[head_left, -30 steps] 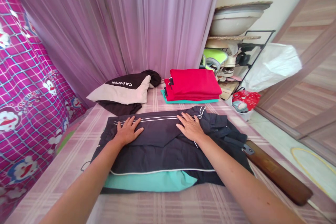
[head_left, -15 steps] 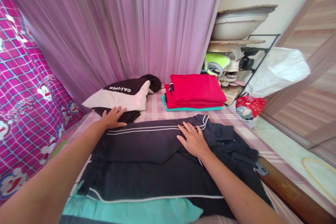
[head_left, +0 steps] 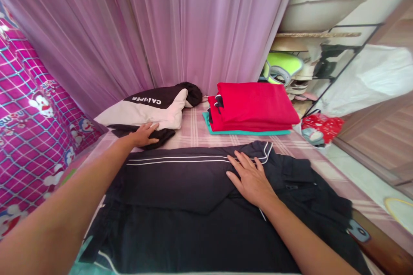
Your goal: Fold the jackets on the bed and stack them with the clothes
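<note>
A dark track jacket [head_left: 180,232] with white piping lies spread out in front of me, one sleeve [head_left: 167,184] with two white stripes laid across its upper part. My right hand [head_left: 250,178] rests flat on that sleeve near its striped right end, fingers spread. Further left, my left hand [head_left: 144,134] is open, its fingers over black cloth [head_left: 166,137] at the lower edge of a folded black-and-white garment [head_left: 151,109] lettered CAMPER. I cannot tell how firmly it touches. A bit of teal cloth [head_left: 87,266] shows under the jacket's lower left corner.
Folded red clothes [head_left: 258,107] sit on a teal piece [head_left: 251,132] at the back of the plaid sheet [head_left: 193,131]. A phone in a brown case [head_left: 383,240] lies at right, partly under the jacket. Behind are a purple curtain [head_left: 200,25] and a shoe rack [head_left: 342,64].
My view has moved closer, so the jacket and red pile look larger and less teal cloth shows below. Both hands stay open in nearly the same places on the cloth.
</note>
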Available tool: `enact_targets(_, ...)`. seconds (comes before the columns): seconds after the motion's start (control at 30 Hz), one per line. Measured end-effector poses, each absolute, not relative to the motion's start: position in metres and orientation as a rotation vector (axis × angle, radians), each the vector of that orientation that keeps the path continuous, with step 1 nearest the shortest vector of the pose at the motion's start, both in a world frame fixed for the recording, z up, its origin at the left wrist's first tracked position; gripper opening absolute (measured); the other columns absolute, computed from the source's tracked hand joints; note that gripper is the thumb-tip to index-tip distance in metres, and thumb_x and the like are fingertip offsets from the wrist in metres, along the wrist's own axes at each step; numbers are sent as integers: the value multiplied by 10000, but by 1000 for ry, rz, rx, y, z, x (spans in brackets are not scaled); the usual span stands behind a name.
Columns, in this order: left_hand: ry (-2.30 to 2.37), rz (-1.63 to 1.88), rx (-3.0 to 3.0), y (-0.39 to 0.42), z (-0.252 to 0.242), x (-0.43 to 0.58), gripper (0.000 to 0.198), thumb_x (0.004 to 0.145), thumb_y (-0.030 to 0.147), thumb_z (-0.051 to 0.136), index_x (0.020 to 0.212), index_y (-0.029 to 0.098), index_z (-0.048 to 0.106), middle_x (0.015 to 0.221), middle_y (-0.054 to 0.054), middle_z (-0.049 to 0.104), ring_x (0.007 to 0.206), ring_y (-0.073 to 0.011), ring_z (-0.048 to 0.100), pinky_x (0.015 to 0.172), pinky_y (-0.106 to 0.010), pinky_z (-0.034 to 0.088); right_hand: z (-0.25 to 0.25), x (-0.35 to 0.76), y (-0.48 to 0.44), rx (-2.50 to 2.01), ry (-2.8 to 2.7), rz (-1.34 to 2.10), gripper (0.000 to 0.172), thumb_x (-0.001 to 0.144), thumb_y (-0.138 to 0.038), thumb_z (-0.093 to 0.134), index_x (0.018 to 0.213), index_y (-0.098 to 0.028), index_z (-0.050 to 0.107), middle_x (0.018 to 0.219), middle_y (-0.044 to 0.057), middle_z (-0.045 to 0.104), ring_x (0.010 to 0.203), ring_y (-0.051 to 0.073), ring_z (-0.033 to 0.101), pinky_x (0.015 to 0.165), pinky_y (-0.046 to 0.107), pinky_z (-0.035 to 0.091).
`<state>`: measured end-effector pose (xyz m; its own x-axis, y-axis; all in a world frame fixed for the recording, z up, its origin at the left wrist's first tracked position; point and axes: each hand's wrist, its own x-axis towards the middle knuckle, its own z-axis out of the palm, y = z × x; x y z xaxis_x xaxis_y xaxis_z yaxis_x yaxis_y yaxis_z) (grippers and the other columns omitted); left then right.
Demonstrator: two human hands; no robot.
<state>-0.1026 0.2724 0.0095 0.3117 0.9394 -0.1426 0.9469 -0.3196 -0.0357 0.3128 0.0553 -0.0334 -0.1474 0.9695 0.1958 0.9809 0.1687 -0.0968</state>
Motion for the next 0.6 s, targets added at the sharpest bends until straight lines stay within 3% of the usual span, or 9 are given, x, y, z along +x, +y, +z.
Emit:
enact_targets(0.3, 2214, 181, 2172, 284, 5, -47, 696, 938, 495, 366, 1589, 289, 227, 1667, -122, 218, 1500, -392, 192, 1092, -749, 268, -28, 311, 54, -1922, -2245, -56, 532, 1007, -480, 387, 1479, -262, 497, 1581, 102, 411, 1452, 301, 368, 1172, 595, 236)
enact_targets(0.47, 2226, 235, 2111, 289, 7, -41, 727, 932, 481, 366, 1594, 218, 222, 1666, -162, 202, 1509, -415, 168, 1106, -736, 261, -22, 309, 53, -1952, -2244, 18, 545, 1013, -491, 387, 1501, -264, 467, 1602, 95, 376, 1472, 300, 329, 1190, 589, 202)
enact_targets(0.6, 2067, 96, 2186, 270, 20, -54, 770, 906, 517, 397, 1566, 132, 301, 1640, -193, 258, 1507, -376, 230, 1171, -577, 290, -20, 308, 53, -1950, -2236, 52, 559, 1018, -497, 374, 1516, -255, 447, 1608, 102, 362, 1480, 303, 312, 1198, 588, 179)
